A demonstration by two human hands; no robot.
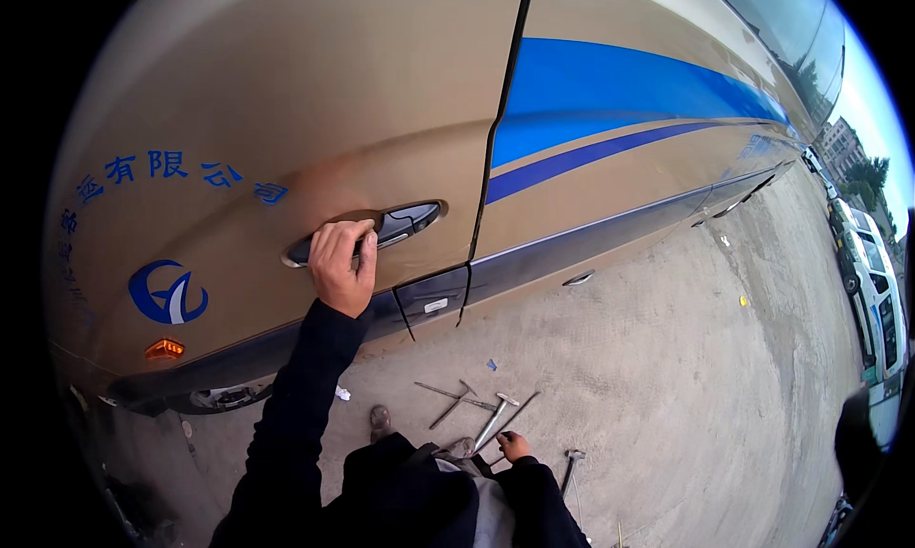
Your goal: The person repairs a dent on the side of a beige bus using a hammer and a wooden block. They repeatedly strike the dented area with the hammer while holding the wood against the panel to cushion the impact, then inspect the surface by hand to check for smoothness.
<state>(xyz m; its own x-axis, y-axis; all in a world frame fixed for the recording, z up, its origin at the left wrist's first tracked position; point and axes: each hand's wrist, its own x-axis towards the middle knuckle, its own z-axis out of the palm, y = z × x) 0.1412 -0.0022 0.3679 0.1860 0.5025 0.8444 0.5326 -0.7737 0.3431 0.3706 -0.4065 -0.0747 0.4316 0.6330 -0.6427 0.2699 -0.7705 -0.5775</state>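
Observation:
My left hand (343,264) reaches up to the door handle (410,224), a dark handle with a bright strip on a gold-brown vehicle door (381,81). Its fingers are curled over the handle's left part, thumb bent below. Low down, close to my body, my right hand (516,446) is closed. What it holds, if anything, is too small to make out. Just beyond it on the ground lie a hammer (495,418), a long dark rod (519,410) and another hammer-like tool (452,404). A further hammer (572,466) lies to the right of that hand.
The vehicle's side panel (648,81), with blue and purple stripes, runs away to the right. An orange side lamp (165,349) and a wheel (229,397) sit low on the left. Concrete ground (658,357) stretches beside it. White vans (879,281) are parked at the far right.

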